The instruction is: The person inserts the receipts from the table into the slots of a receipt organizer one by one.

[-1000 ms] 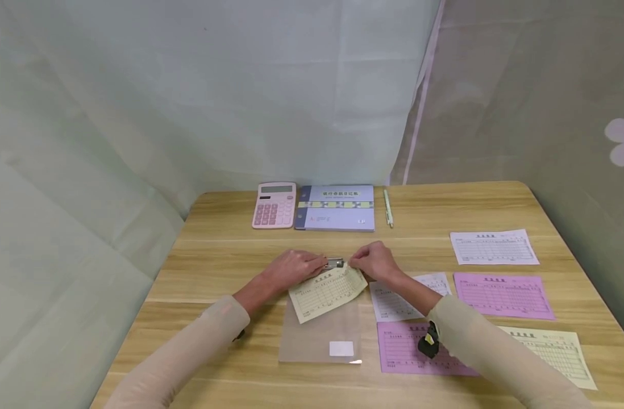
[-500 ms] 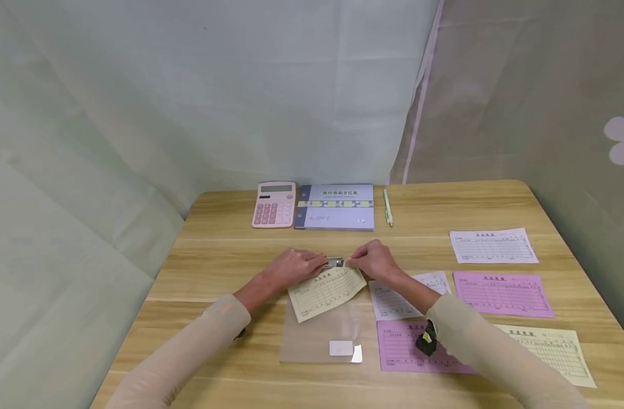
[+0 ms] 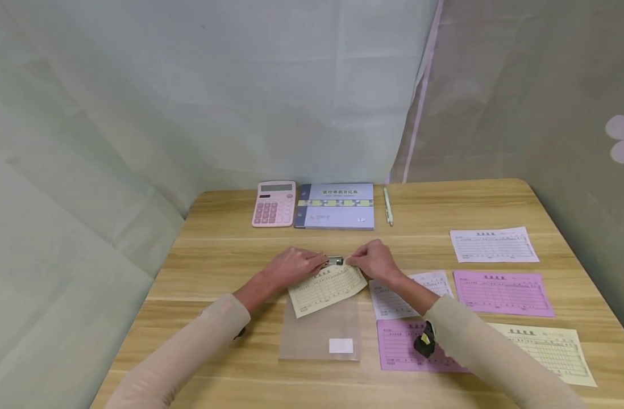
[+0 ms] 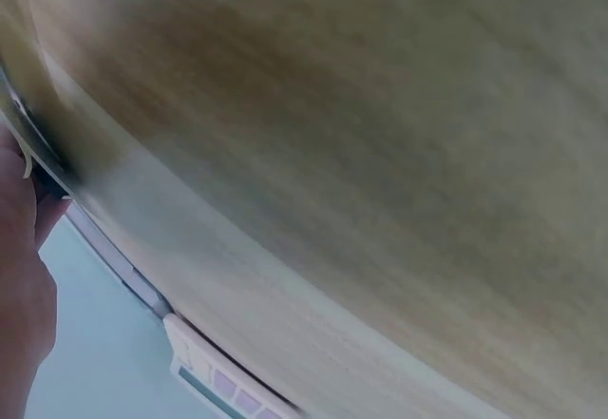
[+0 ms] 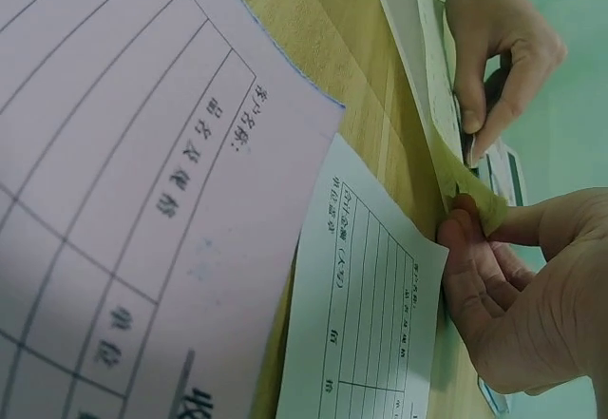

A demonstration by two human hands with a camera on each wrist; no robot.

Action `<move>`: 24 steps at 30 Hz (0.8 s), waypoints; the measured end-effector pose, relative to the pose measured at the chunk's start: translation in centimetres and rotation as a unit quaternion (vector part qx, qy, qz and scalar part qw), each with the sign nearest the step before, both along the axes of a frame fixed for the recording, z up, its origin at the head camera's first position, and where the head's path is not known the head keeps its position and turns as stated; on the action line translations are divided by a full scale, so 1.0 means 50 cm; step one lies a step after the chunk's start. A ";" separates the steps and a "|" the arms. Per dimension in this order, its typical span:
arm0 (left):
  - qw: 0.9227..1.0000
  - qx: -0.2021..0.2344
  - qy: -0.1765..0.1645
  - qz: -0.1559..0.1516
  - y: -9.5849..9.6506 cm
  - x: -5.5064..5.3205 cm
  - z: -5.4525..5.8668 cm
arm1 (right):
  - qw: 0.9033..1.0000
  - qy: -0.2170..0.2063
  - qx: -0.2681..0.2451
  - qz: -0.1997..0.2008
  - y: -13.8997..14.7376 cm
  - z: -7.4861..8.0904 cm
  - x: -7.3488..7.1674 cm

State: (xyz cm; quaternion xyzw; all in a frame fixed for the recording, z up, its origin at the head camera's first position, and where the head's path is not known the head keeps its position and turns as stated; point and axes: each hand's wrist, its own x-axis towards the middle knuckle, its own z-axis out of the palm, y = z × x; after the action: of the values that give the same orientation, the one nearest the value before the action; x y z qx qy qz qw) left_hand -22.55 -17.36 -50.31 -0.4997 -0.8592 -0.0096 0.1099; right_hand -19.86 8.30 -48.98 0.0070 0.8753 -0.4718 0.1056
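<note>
Left hand [image 3: 295,266] is pinching the clip [image 3: 336,261]; right hand [image 3: 376,262] is pinching the yellow slip [image 3: 326,291]. Both are likely controlling their alignment.

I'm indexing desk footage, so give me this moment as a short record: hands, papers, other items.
left hand: pinches the metal clip
right hand: pinches a corner of a yellow slip
yellow slip: slanted, partly over the clear folder
folder detail: white label near its near edge
slips to the right: two white slips, two pink slips, another yellow slip
far row, left to right: pink calculator, blue-purple book, pen
surface: wood-grain table
</note>
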 end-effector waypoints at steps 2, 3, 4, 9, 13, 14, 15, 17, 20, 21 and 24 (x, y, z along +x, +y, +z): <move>1.000 -0.001 -0.008 0.003 0.001 0.000 0.002 | 1.000 -0.001 0.002 0.001 0.001 0.001 -0.001; 1.000 -0.002 -0.011 0.004 0.002 0.000 0.003 | 1.000 0.000 0.004 0.001 0.001 0.001 -0.001; 1.000 -0.002 -0.014 0.005 0.002 0.000 0.003 | 1.000 0.001 0.006 0.001 0.002 0.002 -0.002; 1.000 0.005 -0.017 -0.001 0.004 -0.003 0.004 | 1.000 -0.003 0.005 0.005 0.003 0.006 -0.005; 1.000 0.011 -0.020 -0.004 0.004 -0.006 0.003 | 1.000 -0.012 0.007 0.003 0.003 0.007 -0.008; 1.000 0.013 -0.022 -0.003 0.004 -0.006 0.003 | 1.000 -0.013 0.009 0.001 0.003 0.008 -0.008; 1.000 0.015 -0.024 -0.003 0.004 -0.006 0.003 | 1.000 -0.015 0.011 0.000 0.003 0.009 -0.009; 0.999 0.017 -0.027 -0.002 0.004 -0.007 0.003 | 1.000 -0.019 0.014 -0.004 0.002 0.009 -0.010; 0.999 0.021 -0.033 0.000 0.005 -0.007 0.004 | 1.000 -0.019 0.016 -0.006 0.000 0.011 -0.009; 0.999 0.021 -0.035 0.000 0.005 -0.007 0.004 | 1.000 -0.018 0.016 -0.007 0.000 0.011 -0.009; 0.999 0.020 -0.043 0.005 0.006 -0.007 0.006 | 1.000 -0.017 0.015 -0.009 -0.003 0.011 -0.009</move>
State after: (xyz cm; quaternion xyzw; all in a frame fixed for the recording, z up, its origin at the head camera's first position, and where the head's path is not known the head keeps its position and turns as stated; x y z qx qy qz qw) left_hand -22.89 -17.08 -50.03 -0.4919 -0.8654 -0.0472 0.0828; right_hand -20.31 8.17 -48.44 0.0244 0.8803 -0.4593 0.1160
